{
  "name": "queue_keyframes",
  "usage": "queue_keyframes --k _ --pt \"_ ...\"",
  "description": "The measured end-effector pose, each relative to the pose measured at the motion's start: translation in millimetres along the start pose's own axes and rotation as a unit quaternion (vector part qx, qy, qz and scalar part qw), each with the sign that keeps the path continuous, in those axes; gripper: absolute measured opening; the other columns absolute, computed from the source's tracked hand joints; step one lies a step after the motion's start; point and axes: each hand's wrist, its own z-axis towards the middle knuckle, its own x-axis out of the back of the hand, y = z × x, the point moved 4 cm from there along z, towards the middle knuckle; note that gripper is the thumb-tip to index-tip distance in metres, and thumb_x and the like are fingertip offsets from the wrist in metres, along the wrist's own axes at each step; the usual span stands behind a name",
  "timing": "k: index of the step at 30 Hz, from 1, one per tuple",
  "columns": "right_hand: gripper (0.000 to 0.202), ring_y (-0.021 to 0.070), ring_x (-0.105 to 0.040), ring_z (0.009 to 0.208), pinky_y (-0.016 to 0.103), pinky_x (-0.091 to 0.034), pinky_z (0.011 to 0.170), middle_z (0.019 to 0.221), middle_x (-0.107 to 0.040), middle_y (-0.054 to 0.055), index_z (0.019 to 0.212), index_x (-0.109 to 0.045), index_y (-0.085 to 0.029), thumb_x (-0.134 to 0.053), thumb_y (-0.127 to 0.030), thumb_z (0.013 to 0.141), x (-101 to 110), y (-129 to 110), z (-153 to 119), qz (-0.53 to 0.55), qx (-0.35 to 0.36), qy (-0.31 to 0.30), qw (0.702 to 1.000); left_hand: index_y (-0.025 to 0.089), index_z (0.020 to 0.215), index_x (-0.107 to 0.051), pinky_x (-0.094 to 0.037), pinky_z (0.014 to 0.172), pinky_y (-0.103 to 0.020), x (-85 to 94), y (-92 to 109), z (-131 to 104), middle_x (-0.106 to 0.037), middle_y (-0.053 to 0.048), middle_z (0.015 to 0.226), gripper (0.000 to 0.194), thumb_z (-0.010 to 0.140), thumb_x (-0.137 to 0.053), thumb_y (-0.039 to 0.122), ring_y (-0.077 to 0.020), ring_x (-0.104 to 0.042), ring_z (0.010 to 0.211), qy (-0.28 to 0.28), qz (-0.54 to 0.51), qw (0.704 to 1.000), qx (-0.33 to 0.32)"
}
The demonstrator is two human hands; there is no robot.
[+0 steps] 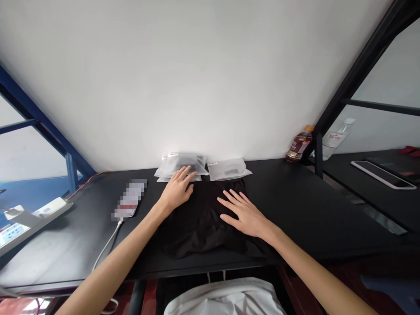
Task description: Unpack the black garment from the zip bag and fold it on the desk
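Observation:
A black garment lies spread on the black desk in front of me. My left hand rests flat on its far left corner, fingers apart, fingertips reaching the stack of frosted plastic bags by the wall. My right hand lies flat on the garment's right half, fingers spread, holding nothing. A single frosted bag lies just beyond the garment, to the right of the stack.
A phone with a white cable lies left of the garment. A power strip sits at the far left. A brown bottle and a clear bottle stand at the back right. A tablet lies on the neighbouring desk.

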Motion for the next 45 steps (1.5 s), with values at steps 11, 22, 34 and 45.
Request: queue_keyframes --k 11,22,34,45 --pt "0.06 0.0316 -0.025 0.155 0.059 -0.023 0.124 0.166 -0.033 0.008 0.156 -0.043 -0.032 -0.044 -0.058 0.102 -1 1 0 0.003 0.006 0.009 1.0 0.024 0.152 -0.05 -0.037 0.118 -0.057 -9.9 -22 45 -0.046 -0.012 0.159 0.066 0.09 -0.043 0.006 -0.0358 -0.042 0.147 -0.005 0.081 0.997 0.019" --pt "0.059 0.0311 -0.028 0.154 0.058 -0.025 0.124 0.166 -0.036 0.006 0.155 -0.044 -0.034 -0.043 -0.06 0.102 -4 3 1 0.004 0.006 0.021 1.0 0.027 0.153 -0.049 -0.046 0.114 -0.045 22.9 1 10 -0.055 -0.007 0.153 0.057 0.099 -0.04 0.014 -0.0309 -0.051 0.14 0.046 0.047 0.998 -0.012" --pt "0.059 0.0315 -0.025 0.155 0.058 -0.025 0.124 0.166 -0.035 0.007 0.155 -0.046 -0.032 -0.045 -0.058 0.102 0 1 1 0.006 0.0 0.01 1.0 0.026 0.146 -0.058 -0.053 0.107 -0.048 7.9 49 -62 -0.062 -0.008 0.146 0.057 0.092 -0.047 0.013 -0.0339 -0.059 0.133 0.028 0.021 0.998 -0.055" --pt "0.047 0.0279 -0.054 0.138 0.054 -0.041 0.118 0.142 -0.065 0.002 0.146 -0.056 -0.037 -0.054 -0.028 0.101 7 -10 3 -0.008 0.125 0.129 0.984 0.026 0.143 -0.062 -0.056 0.101 -0.046 3.7 49 -64 -0.067 -0.008 0.139 0.053 0.091 -0.053 0.021 -0.0329 -0.064 0.125 0.051 0.002 0.998 -0.031"
